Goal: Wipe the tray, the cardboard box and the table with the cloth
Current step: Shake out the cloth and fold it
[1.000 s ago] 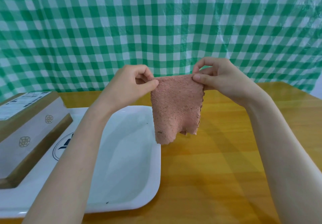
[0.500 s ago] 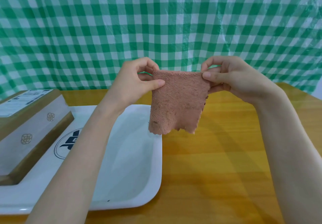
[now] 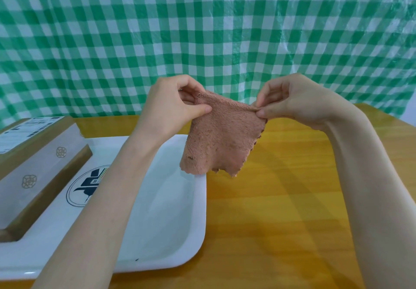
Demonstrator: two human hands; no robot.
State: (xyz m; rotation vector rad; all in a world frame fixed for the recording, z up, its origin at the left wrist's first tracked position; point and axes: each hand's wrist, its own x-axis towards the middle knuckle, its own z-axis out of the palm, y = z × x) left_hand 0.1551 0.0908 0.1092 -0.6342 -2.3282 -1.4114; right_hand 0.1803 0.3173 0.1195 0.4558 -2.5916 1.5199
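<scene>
Holding the cloth (image 3: 222, 138) up by its two top corners, the person has drawn both hands a little further apart over the last second. The pink terry fabric now hangs wider and flatter than before, its top edge slanting down to the right. The left hand (image 3: 171, 106) pinches one corner between thumb and forefinger. The right hand (image 3: 292, 102) pinches the other corner the same way, with its other fingers curled.

The cloth hangs in the air over the tray's right rim, and its lower edge seems to clear that rim. This looks like opening out the cloth before wiping, and probably no surface has been wiped yet. A small dark speck (image 3: 136, 259) sits near the tray's front rim.

The tray (image 3: 200, 221), white and shallow, holds the cardboard box (image 3: 42, 160) on its left side, beside a round printed emblem (image 3: 87, 187) on the tray floor. What is inside the box cannot be seen. The table (image 3: 270, 221), of yellow wood, lies under the tray and extends to its right.
</scene>
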